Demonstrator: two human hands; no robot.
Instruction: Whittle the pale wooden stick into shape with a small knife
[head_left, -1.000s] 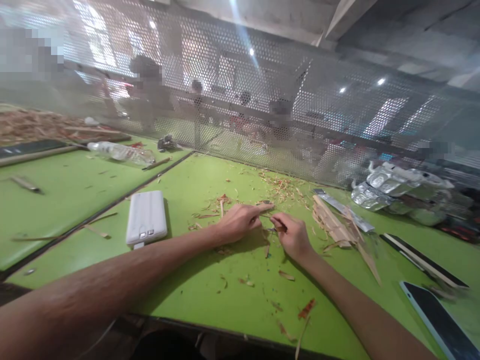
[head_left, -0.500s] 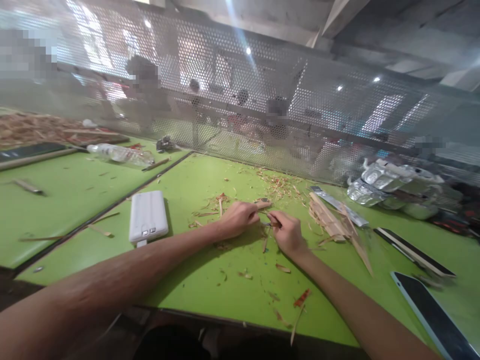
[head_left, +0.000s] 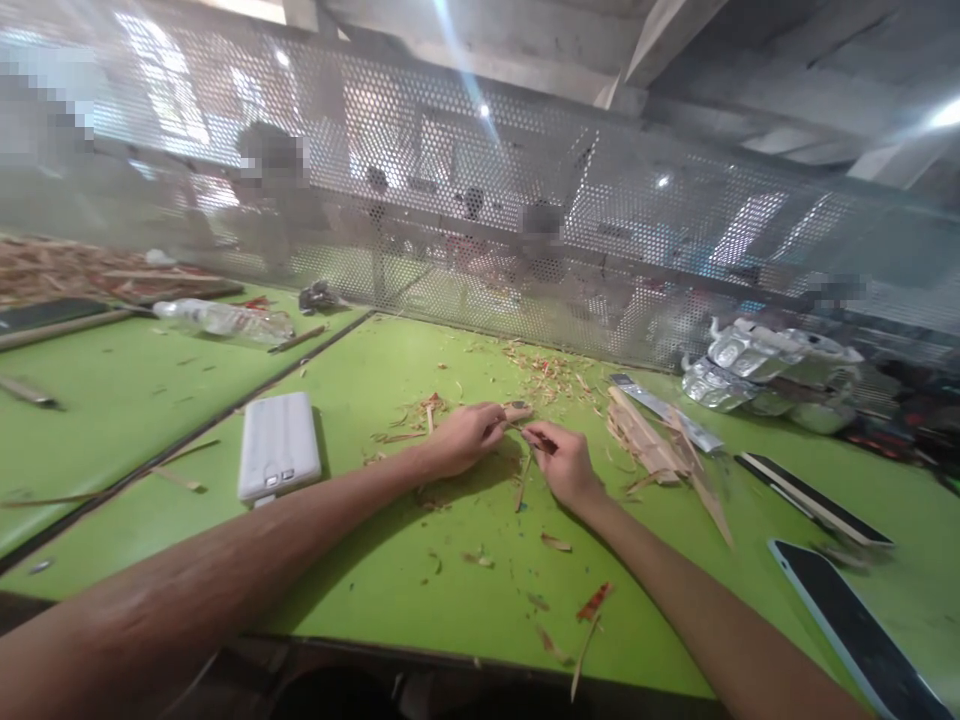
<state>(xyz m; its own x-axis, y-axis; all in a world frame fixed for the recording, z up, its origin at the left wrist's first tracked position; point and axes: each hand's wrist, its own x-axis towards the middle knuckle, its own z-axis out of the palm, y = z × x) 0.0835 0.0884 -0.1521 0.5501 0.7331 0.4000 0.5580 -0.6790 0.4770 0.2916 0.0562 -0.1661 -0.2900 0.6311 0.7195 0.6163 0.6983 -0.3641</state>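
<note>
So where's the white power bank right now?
In the head camera's view, the white power bank lies on the green table, to the person's left, just beyond the left forearm and nearer than the clear plastic bottle.

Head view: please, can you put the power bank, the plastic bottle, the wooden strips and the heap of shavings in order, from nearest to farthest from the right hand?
From the right hand:
1. Wooden strips, just to its right
2. White power bank, to its left
3. Plastic bottle, left and farther back
4. Heap of shavings, at the far left, also toward the back
</note>
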